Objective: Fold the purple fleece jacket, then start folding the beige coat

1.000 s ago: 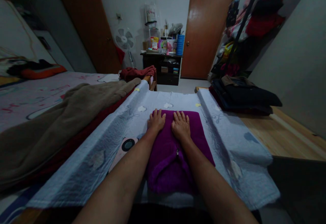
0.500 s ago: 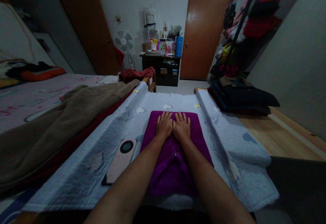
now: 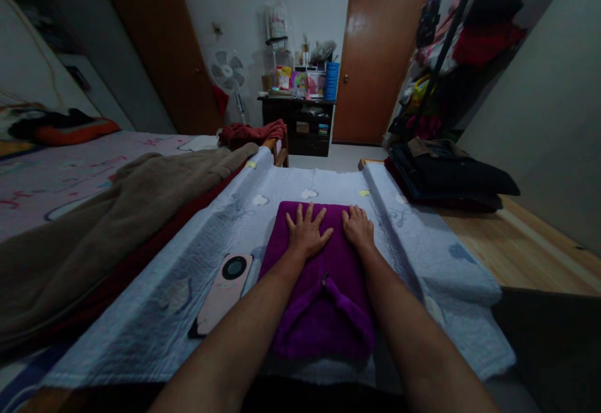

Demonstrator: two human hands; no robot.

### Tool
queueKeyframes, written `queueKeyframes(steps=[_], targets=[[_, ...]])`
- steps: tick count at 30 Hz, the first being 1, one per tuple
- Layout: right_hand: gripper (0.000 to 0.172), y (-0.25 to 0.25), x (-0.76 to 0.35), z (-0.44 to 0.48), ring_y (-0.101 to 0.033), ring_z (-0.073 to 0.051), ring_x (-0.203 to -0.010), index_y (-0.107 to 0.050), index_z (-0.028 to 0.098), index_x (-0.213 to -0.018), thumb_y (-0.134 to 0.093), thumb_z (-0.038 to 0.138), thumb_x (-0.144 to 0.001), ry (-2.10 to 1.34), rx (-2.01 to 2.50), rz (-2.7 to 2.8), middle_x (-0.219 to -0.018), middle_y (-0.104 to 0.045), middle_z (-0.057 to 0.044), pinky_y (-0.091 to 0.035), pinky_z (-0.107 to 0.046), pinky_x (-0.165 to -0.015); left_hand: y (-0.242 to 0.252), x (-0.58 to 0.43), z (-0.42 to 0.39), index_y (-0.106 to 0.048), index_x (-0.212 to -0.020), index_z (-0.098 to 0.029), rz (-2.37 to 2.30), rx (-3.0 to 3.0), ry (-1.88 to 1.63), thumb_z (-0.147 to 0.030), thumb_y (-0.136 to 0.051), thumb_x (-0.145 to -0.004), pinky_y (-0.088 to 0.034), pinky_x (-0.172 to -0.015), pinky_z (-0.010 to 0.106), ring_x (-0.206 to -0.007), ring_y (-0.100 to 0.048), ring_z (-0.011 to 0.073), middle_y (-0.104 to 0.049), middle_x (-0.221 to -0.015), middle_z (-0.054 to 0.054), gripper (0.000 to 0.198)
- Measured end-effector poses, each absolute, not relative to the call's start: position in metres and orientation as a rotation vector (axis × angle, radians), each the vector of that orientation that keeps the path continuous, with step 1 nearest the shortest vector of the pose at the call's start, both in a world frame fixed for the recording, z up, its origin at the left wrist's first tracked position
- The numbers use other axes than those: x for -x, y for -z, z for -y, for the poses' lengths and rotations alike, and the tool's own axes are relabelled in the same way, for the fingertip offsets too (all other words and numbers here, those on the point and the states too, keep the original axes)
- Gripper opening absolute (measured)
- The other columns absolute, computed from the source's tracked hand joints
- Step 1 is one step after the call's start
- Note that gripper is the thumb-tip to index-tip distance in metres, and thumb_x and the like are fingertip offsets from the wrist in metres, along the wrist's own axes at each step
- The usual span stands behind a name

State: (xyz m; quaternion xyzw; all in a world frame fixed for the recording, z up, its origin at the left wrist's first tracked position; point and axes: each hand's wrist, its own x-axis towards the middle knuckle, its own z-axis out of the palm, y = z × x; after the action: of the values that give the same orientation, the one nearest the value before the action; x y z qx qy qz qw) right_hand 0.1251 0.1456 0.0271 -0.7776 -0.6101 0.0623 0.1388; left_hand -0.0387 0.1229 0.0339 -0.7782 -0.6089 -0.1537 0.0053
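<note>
A folded purple zip-up jacket lies flat in front of me, its collar end toward me and the zip pull at its middle. On its upper left part my left hand rests palm down with the fingers spread wide. My right hand lies on the upper right part, fingers stretched out and fairly close together. Neither hand grips the cloth. Under the jacket is a pale blue quilted sheet with cloud patterns. A pink phone with a round black camera ring lies to the left of the jacket.
A brown blanket lies along the left. Folded dark clothes are stacked on a wooden board at the right. Beyond the sheet stand a dark cabinet, a white fan and a wooden door.
My hands were side by side at the jacket's upper middle. Now they are apart: the right one has moved right, and the left one has spread its fingers.
</note>
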Motion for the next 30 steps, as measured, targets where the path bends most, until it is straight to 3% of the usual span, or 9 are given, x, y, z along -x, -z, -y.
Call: queueKeyframes(steps=[5, 8, 11, 13, 17, 30], targets=[[0.059, -0.025, -0.134, -0.135, -0.027, -0.027, -0.142, -0.031, 0.018, -0.15, -0.018, 0.046, -0.1, -0.214, 2.336, 1.658, -0.156, -0.03, -0.013, -0.023, -0.054, -0.111, -0.034, 0.038, -0.122, -0.035, -0.148, -0.039, 1.916, 2.422, 0.472, -0.063, -0.037, -0.09, -0.012, -0.111, 0.069, -0.145, -0.014, 0.0387, -0.024, -0.16, 0.004, 0.062], [0.055, -0.032, -0.129, -0.126, -0.022, -0.031, -0.143, -0.038, 0.012, -0.145, -0.028, 0.039, -0.099, -0.02, 2.295, 1.629, -0.155, -0.031, -0.017, -0.015, -0.058, -0.112, -0.031, 0.037, -0.122, -0.036, -0.147, -0.038, 1.896, 2.403, 0.51, -0.06, -0.039, -0.091, -0.012, -0.111, 0.069, -0.145, -0.016, 0.039, -0.026, -0.159, 0.005, 0.061], [0.054, -0.038, -0.114, -0.119, -0.011, -0.027, -0.147, -0.037, 0.008, -0.146, -0.032, 0.026, -0.096, 0.175, 2.075, 1.752, -0.159, -0.022, -0.015, -0.01, -0.051, -0.116, -0.03, 0.036, -0.121, -0.038, -0.147, -0.037, 1.886, 2.393, 0.537, -0.057, -0.041, -0.091, -0.012, -0.111, 0.069, -0.144, -0.018, 0.0388, -0.028, -0.158, 0.006, 0.059], [0.055, -0.037, -0.103, -0.116, -0.012, -0.022, -0.147, -0.034, 0.01, -0.148, -0.031, 0.022, -0.095, 0.149, 1.927, 1.927, -0.16, -0.021, -0.011, -0.012, -0.044, -0.117, -0.03, 0.036, -0.121, -0.038, -0.146, -0.037, 1.888, 2.386, 0.548, -0.052, -0.04, -0.093, -0.012, -0.111, 0.069, -0.144, -0.019, 0.0377, -0.029, -0.158, 0.005, 0.056], [0.054, -0.03, -0.093, -0.112, -0.018, -0.02, -0.146, -0.034, 0.014, -0.149, -0.03, 0.03, -0.098, 0.008, 1.832, 2.167, -0.158, -0.027, -0.007, -0.015, -0.04, -0.117, -0.03, 0.036, -0.121, -0.039, -0.146, -0.037, 1.895, 2.374, 0.555, -0.042, -0.038, -0.095, -0.013, -0.112, 0.068, -0.144, -0.02, 0.0356, -0.03, -0.157, 0.004, 0.051], [0.07, -0.027, -0.111, -0.078, -0.011, -0.03, -0.147, -0.02, 0.024, -0.154, -0.036, 0.058, -0.095, -0.015, 2.003, 2.184, -0.162, -0.012, -0.006, -0.014, -0.052, -0.115, -0.03, 0.036, -0.12, -0.039, -0.146, -0.035, 1.884, 2.375, 0.565, -0.046, -0.039, -0.095, -0.014, -0.111, 0.068, -0.144, -0.021, 0.0362, -0.03, -0.157, 0.005, 0.053]])
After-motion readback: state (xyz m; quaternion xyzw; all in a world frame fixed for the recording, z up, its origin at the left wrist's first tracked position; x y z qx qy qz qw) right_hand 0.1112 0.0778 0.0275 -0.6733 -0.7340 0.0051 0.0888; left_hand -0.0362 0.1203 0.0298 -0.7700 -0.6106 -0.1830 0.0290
